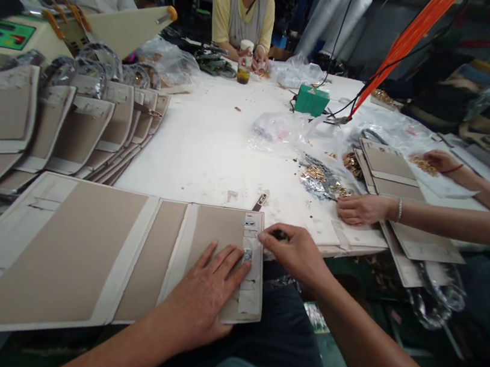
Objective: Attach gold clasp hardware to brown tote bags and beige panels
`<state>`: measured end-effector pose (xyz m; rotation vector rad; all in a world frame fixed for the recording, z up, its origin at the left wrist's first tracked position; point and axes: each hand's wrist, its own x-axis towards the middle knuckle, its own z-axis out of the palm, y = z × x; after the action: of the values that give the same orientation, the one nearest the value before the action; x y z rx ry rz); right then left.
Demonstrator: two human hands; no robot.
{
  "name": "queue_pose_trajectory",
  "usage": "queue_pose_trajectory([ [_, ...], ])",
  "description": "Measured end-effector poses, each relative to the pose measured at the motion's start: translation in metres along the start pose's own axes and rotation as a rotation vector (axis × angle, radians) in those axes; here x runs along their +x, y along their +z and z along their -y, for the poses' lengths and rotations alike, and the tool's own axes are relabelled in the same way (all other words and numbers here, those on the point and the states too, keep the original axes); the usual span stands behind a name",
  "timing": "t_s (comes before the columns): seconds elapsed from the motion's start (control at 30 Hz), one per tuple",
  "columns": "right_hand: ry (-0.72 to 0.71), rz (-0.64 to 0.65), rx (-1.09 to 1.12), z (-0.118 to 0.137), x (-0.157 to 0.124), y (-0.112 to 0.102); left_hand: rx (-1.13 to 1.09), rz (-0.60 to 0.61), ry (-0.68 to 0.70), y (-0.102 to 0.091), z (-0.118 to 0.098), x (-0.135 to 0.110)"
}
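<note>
A long beige bag panel (94, 247) with white taped strips lies in front of me, its right end over my lap. My left hand (206, 293) rests on that right end, fingers spread flat beside a white strip with small metal pieces (247, 257). At the panel's right edge my right hand (293, 248) is closed in a pinch. Something dark shows among its fingers, too little of it to name. A short brown strap with a metal buckle (261, 201) sticks out past the panel's far edge.
Similar panels with wrapped handles (90, 119) are stacked at left beside a machine (6, 34). Gold and silver metal parts (314, 175) lie on the white table (196, 140). At right, a co-worker's hand (362, 209) touches them. A green box (312, 100) and a jar (244, 65) stand farther back.
</note>
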<state>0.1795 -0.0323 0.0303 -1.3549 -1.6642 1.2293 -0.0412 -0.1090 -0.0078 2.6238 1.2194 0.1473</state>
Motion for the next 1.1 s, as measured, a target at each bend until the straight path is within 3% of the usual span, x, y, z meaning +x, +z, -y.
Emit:
queue_pose_trajectory([
  [0.1,-0.052,-0.209,0.503,0.017,0.006,0.001,-0.007,0.007,-0.012,-0.001,0.000,0.001],
  [0.17,-0.098,-0.267,0.747,0.025,0.010,0.008,-0.010,0.005,-0.015,-0.002,-0.001,0.001],
  [0.33,-0.080,-0.321,0.952,0.017,0.017,0.029,-0.023,-0.012,-0.012,-0.001,-0.001,-0.001],
  [0.43,-0.094,-0.367,0.982,0.008,0.017,0.034,-0.032,-0.022,-0.013,0.000,-0.001,-0.001],
  [0.6,-0.197,-0.319,0.964,0.005,0.014,0.041,-0.038,-0.014,-0.014,-0.001,0.000,-0.001],
  [0.83,-0.267,-0.201,0.746,0.021,0.014,0.044,-0.049,0.000,-0.024,-0.007,-0.003,-0.002],
  [0.93,-0.309,-0.214,0.679,0.030,0.012,0.042,-0.067,-0.025,-0.022,-0.006,-0.005,-0.004],
  [1.1,-0.246,-0.211,0.560,0.028,0.012,0.051,-0.093,-0.069,-0.039,-0.004,-0.005,-0.005],
])
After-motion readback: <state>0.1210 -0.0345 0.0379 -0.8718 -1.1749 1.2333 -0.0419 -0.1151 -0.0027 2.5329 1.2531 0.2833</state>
